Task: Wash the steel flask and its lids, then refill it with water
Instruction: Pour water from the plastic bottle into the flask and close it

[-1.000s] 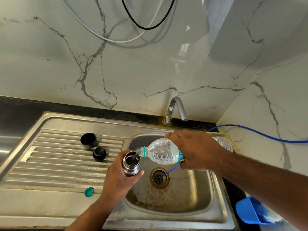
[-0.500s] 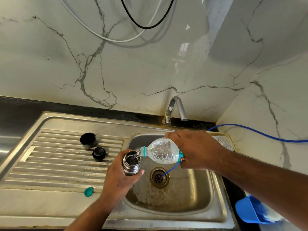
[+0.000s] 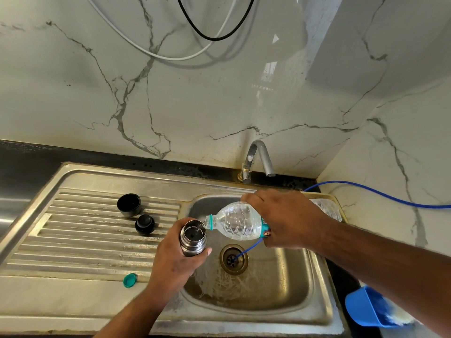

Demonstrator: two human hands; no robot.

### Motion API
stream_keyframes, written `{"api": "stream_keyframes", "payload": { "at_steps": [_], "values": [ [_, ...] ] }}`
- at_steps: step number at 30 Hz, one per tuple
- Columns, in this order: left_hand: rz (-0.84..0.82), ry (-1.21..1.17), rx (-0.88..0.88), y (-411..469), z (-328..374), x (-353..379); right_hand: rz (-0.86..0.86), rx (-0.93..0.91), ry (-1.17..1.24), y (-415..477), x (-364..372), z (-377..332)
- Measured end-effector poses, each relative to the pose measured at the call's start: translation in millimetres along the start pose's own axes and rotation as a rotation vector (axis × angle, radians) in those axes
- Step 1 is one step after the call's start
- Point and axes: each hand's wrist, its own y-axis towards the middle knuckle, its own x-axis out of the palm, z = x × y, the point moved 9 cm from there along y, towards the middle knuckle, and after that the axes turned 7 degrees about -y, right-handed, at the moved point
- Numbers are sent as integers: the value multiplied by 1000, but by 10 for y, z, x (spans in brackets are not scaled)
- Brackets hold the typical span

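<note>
Barely anything has shifted: at frame centre the right hand (image 3: 288,218), clamped on the plastic bottle (image 3: 236,222), keeps it tipped into the steel flask (image 3: 193,239). The left hand (image 3: 175,262) wraps the flask upright over the sink (image 3: 292,296), likely so spills drain. The cup lid (image 3: 129,204) and stopper (image 3: 145,224) lie to the left.

White marble wall (image 3: 207,106) w/ grey veins at back, 2nd marble wall (image 3: 402,147) at rt, meeting in a corner. Bright reflection (image 3: 268,74) on back wall. Black table (image 3: 22,154) strip below. Steel sink (image 3: 102,176) w/ ribbed drainboard (image 3: 85,240) on left, tap (image 3: 264,157) at rear. White cable (image 3: 170,58) & black cable (image 3: 212,39) hang up top.
</note>
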Motion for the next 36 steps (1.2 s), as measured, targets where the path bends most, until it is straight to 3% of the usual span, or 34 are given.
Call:
{"api": "stream_keyframes", "payload": {
  "at_steps": [7, 14, 27, 36],
  "values": [
    [7, -5, 2, 1, -7, -7, 24, 19, 109, -5, 15, -3],
    [30, -13, -10, 2, 1, -48, 26, 115, 443, 12, 250, -89],
    [131, 8, -58, 18, -45, -626, 224, 215, 1094, 136, 459, -412],
    [260, 61, -85, -74, -245, -1449, 239, 71, 1149, 602, 398, -1172]
  ]
}}
